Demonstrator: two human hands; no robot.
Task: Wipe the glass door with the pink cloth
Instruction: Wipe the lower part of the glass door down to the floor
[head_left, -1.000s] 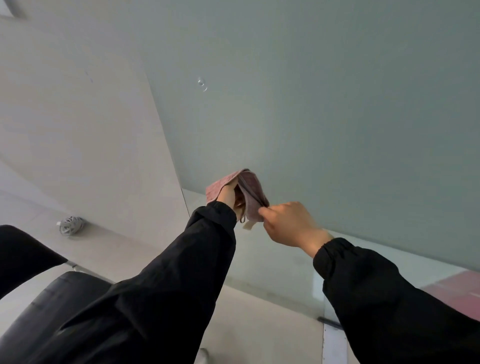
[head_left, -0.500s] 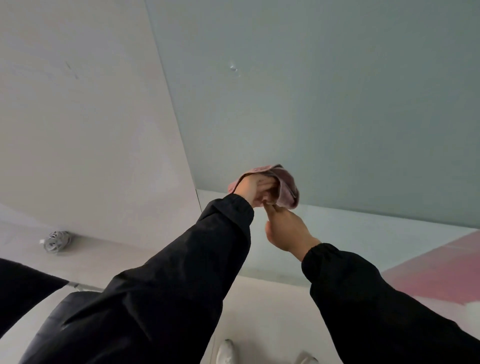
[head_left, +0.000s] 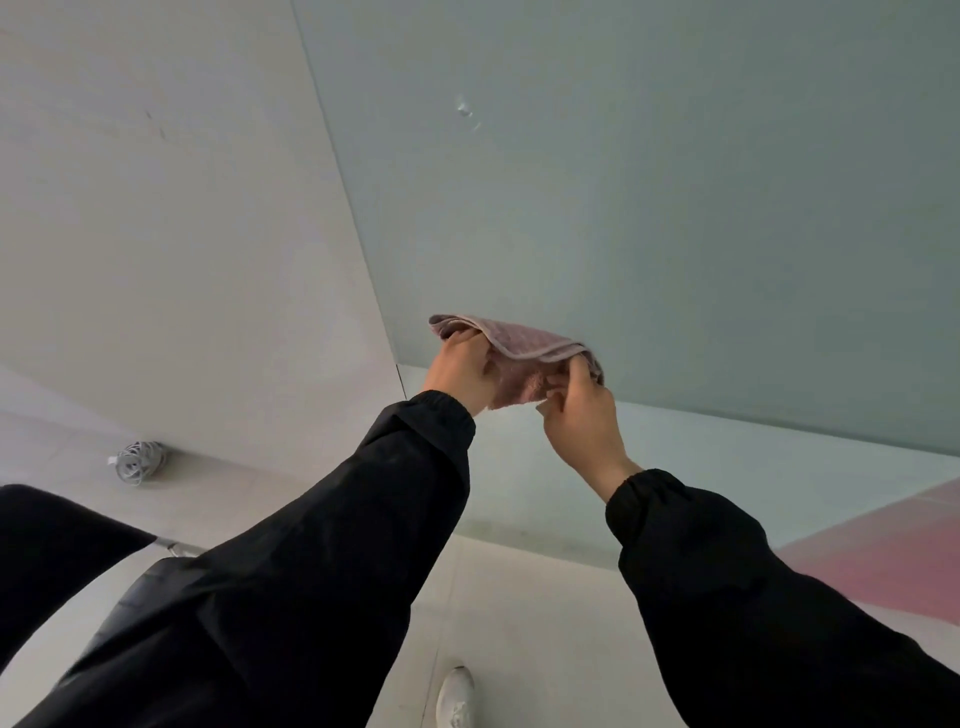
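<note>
The frosted grey-green glass door (head_left: 675, 208) fills the upper right of the view, with a clear strip along its bottom. In front of its lower part I hold the pink cloth (head_left: 524, 345) spread between both hands. My left hand (head_left: 462, 371) grips its left end, fingers curled round the folded edge. My right hand (head_left: 582, 415) pinches its right end. Whether the cloth touches the glass cannot be told. A small smear (head_left: 464, 110) marks the glass higher up.
A pale wall (head_left: 156, 234) joins the door on the left. A coiled white cable (head_left: 137, 460) lies on the floor by the wall. A dark chair (head_left: 47, 540) is at lower left. My white shoe (head_left: 454, 696) shows below. A pink area (head_left: 883, 561) shows through the glass at lower right.
The bunched cloth has been pulled out wider between my hands. My right hand moved right, away from the left. The view tilted up and toward the door.
</note>
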